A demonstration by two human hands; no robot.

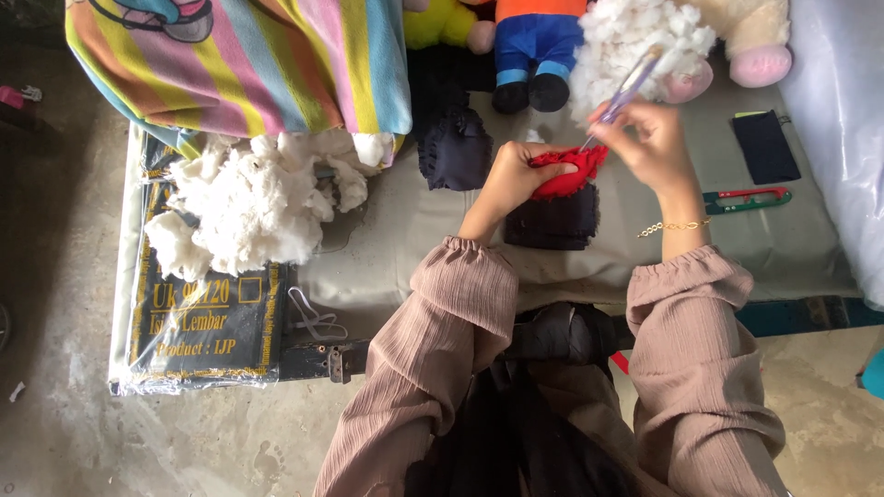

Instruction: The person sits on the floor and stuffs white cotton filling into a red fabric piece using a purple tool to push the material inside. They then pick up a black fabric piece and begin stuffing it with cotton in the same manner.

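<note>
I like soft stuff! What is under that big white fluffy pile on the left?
The white stuffing pile lies on a black packet in clear plastic wrap, partly under a striped cloth. The part of the packet beneath the fluff is hidden.

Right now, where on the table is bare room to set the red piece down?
Bare grey cloth lies between the dark fabric stack and the green-red snips. Another patch lies between the stuffing pile and the left hand. The far edge is crowded with plush toys and stuffing by the right hand.
</note>
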